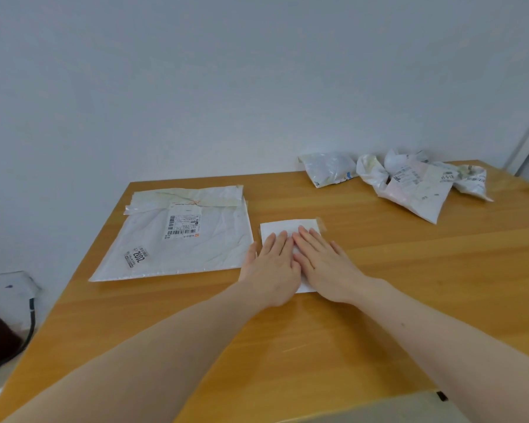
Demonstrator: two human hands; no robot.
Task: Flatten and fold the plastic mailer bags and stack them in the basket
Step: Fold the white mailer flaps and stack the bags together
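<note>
A small white folded mailer bag (289, 228) lies on the wooden table (409, 285) in the middle. My left hand (271, 267) and my right hand (324, 264) lie side by side on it, fingers straight, pressing it flat. Only its far edge and a near corner show past my hands. To the left lies a large flattened white mailer (177, 236) with a shipping label, unfolded. Several crumpled mailer bags (409, 181) are heaped at the table's far right.
A white wall stands right behind the table. A cardboard-coloured edge (379, 407) shows at the bottom near me. Left of the table, on the floor, are a black cable (31, 315) and a dark object.
</note>
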